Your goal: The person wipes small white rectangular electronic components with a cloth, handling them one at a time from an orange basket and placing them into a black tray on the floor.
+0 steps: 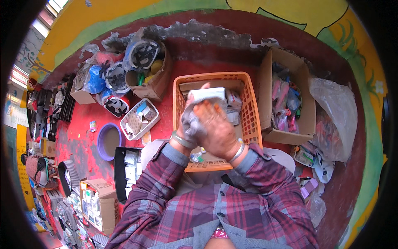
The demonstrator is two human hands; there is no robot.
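Note:
Above the orange plastic basket [252, 108], my left hand [189, 101] is closed round a white, flat box-like item [210, 93]; a thumb or finger shows at its far edge. A grey cloth [192, 122] is bunched against the item and covers much of that hand. My right hand [219, 130] lies over the cloth with its fingers bent onto it, smeared by motion. Its fingertips look orange. Inside the basket, beyond my hands, are small packaged items [233, 101], and a small clear plastic piece [196, 157] lies near its front.
Right of the basket stands an open carton [290, 135] of colourful items, beside a clear plastic bag [336, 116]. To the left are a white tray [146, 129], a purple basin [99, 143], a black bin [119, 174] of white packets and a carton [166, 79] with helmets.

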